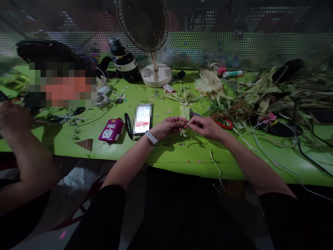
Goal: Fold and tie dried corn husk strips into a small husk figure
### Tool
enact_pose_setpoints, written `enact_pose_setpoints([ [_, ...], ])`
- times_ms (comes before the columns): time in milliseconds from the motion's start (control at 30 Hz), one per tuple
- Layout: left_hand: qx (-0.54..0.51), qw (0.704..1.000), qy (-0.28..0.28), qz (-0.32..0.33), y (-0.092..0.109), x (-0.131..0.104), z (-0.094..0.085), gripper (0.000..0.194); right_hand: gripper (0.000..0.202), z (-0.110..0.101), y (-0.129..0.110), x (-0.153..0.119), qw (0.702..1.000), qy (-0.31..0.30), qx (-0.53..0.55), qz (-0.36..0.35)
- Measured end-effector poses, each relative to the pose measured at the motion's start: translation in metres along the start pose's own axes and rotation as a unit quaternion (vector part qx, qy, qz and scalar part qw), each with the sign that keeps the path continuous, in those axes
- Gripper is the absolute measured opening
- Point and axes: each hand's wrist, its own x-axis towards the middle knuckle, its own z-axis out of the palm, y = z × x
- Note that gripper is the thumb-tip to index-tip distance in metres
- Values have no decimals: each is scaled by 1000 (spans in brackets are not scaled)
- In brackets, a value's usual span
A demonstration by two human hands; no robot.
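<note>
Over the green table, my left hand (169,127) and my right hand (206,127) meet fingertip to fingertip. Both are closed in a pinch on a pale green strip of corn husk (185,113), which fans out beyond the fingers. A short curled end of it hangs below them. The exact spot where the fingertips grip is too small to make out. Just beyond my right hand lie scissors with red handles (229,123), partly hidden. A phone (142,119) with a lit screen rests left of my left hand.
Dried husks (209,83) and green plant scraps (221,106) lie to the right, with a white cable (262,146). A fan (156,74), a black bottle (126,64) and a purple power socket (111,131) stand around. At the left a co-worker's arm (31,152) reaches over the table.
</note>
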Motion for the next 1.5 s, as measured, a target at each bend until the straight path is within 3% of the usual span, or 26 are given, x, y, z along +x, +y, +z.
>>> enact_pose_setpoints([
  [267,18,1000,23,1,1,0,2,12,26,0,7,-2,993,-69,-85,-54],
  [467,16,1000,14,-3,1,-1,3,10,26,0,10,-2,988,-101,-107,-50],
  [1033,-26,1000,15,-7,-5,1,3,23,20,1,10,-2,990,-101,-84,-43],
  [1300,114,988,18,108,-2,-2,2,42,23,-7,1,-2,997,-36,-34,52],
  [1500,247,948,32,199,-3,-5,3,36,35,-1,8,-1,986,-38,-158,38],
])
